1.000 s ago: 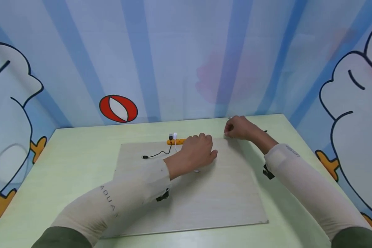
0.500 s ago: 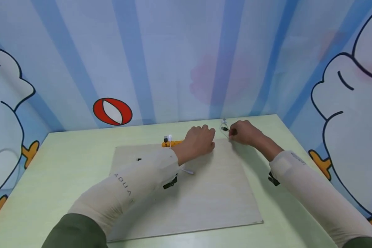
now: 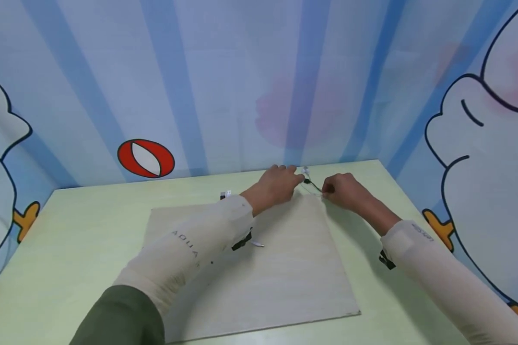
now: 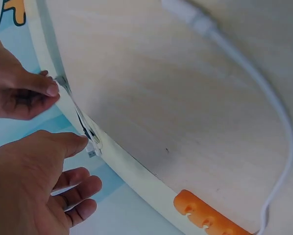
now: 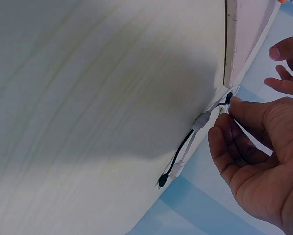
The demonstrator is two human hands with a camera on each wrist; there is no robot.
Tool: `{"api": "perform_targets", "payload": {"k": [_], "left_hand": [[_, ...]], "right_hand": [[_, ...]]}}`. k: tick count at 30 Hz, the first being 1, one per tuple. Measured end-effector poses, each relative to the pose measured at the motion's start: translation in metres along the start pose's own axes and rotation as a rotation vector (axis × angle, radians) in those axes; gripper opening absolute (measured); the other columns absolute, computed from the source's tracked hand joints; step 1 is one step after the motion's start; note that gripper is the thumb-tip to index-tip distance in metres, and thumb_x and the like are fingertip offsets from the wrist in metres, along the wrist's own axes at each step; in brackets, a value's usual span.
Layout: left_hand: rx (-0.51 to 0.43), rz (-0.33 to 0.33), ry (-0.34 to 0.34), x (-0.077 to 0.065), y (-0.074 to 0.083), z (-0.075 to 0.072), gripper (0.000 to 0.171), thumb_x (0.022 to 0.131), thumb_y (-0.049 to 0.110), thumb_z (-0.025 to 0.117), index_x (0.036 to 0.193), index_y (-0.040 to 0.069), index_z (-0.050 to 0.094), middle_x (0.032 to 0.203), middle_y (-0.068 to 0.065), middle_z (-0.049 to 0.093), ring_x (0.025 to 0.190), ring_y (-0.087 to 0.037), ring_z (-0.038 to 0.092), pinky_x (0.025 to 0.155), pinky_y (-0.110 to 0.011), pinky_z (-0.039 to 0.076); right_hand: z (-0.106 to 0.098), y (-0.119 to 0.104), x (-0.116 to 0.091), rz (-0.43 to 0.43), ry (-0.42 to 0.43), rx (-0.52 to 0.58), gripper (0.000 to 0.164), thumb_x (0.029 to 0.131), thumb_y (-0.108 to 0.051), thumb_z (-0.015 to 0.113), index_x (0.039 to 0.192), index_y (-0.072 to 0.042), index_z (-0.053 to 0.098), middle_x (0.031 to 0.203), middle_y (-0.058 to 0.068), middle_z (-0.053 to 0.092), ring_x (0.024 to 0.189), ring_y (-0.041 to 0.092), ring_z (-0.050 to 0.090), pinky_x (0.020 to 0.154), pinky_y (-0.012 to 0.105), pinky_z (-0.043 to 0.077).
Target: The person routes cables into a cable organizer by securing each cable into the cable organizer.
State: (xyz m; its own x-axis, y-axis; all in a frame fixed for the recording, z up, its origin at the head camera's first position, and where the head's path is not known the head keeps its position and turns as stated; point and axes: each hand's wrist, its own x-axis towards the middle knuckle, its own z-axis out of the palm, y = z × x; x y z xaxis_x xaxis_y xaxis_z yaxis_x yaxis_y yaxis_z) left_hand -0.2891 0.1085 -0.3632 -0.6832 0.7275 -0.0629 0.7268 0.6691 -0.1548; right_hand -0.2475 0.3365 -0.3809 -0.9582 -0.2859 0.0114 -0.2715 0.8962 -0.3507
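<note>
My right hand (image 3: 345,191) pinches a thin black cable (image 3: 314,186) near the back right corner of the board. The cable's black plug (image 3: 307,181) points toward my left hand (image 3: 278,184). That hand reaches over the board's back edge, its thumb close to the plug and its fingers loosely bent; whether they touch cannot be told. A white cable (image 5: 201,121) lies beside the black one, with a white plug (image 5: 176,169) near the black cable's far end (image 5: 163,180). In the left wrist view, an orange cable holder (image 4: 189,204) with notches sits at the board's edge.
A pale flat board (image 3: 293,268) lies on the light green table (image 3: 86,239). Another white cable (image 4: 276,103) runs across the board, its tip (image 3: 255,243) showing beneath my left sleeve. Upright plugs (image 3: 226,194) stand behind that sleeve. A striped blue backdrop (image 3: 224,86) closes the back.
My left hand has moved right and back, toward the black plug. My right hand has drawn slightly forward and right with the black cable, bringing its plug into sight. The head view has shifted slightly.
</note>
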Motion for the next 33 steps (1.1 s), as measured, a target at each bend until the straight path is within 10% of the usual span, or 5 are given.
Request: {"api": "perform_targets", "payload": {"k": [13, 33], "left_hand": [[0.047, -0.004, -0.062, 0.008, -0.001, 0.003, 0.051, 0.120, 0.015, 0.052, 0.166, 0.037, 0.055, 0.166, -0.007, 0.056, 0.140, -0.032, 0.064, 0.123, -0.048, 0.048], [0.099, 0.012, -0.102, 0.025, 0.029, 0.001, 0.048, 0.124, 0.020, 0.043, 0.168, 0.035, 0.053, 0.168, -0.005, 0.057, 0.151, -0.029, 0.060, 0.128, -0.046, 0.045]], "right_hand": [[-0.001, -0.005, -0.007, -0.060, -0.005, -0.033, 0.016, 0.108, -0.008, 0.072, 0.110, 0.004, 0.082, 0.107, 0.021, 0.082, 0.096, 0.036, 0.077, 0.093, 0.056, 0.062], [-0.005, 0.015, -0.021, -0.094, -0.039, -0.050, 0.015, 0.107, -0.006, 0.071, 0.107, 0.003, 0.082, 0.101, 0.019, 0.081, 0.088, 0.030, 0.075, 0.087, 0.055, 0.062]]}}
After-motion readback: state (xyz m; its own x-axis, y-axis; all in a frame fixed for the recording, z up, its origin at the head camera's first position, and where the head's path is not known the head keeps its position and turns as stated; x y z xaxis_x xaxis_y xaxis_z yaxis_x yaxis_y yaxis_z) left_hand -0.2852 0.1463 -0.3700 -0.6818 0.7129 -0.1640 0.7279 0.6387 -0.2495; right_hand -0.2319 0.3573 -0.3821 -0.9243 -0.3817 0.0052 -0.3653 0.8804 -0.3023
